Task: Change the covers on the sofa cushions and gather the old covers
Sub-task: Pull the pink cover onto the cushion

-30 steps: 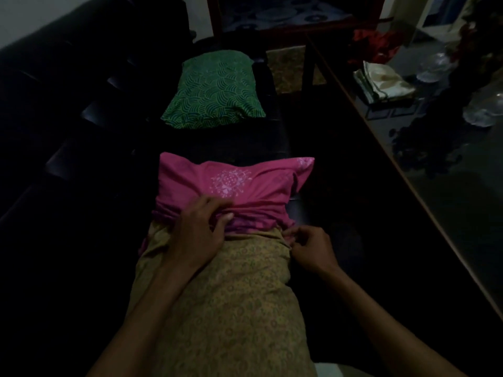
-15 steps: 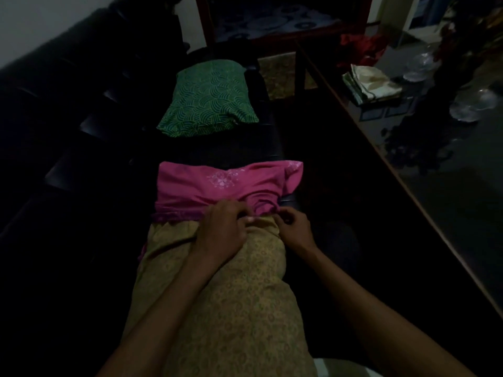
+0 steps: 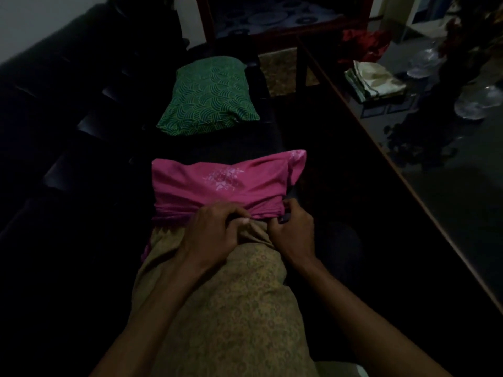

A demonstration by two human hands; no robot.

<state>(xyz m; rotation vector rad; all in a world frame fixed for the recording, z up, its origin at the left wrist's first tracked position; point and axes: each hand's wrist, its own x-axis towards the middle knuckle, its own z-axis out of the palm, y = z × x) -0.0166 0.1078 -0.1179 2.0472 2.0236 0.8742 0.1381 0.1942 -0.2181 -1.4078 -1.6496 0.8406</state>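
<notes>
Both your hands work at the bunched edge of the pink cover point(image 3: 217, 183), which sits over the far end of the tan patterned cushion point(image 3: 217, 308) lying lengthwise on the dark sofa point(image 3: 68, 148). Your left hand point(image 3: 215, 235) curls its fingers into the gathered hem; your right hand point(image 3: 292, 229), at 3 o'clock of it, pinches the same hem. A green cushion point(image 3: 209, 97) lies at 12 o'clock, well apart.

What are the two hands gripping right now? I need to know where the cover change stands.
Both grip the pink cover at its bunched open edge on the tan cushion: left hand mid-edge, right hand at the right corner.
</notes>
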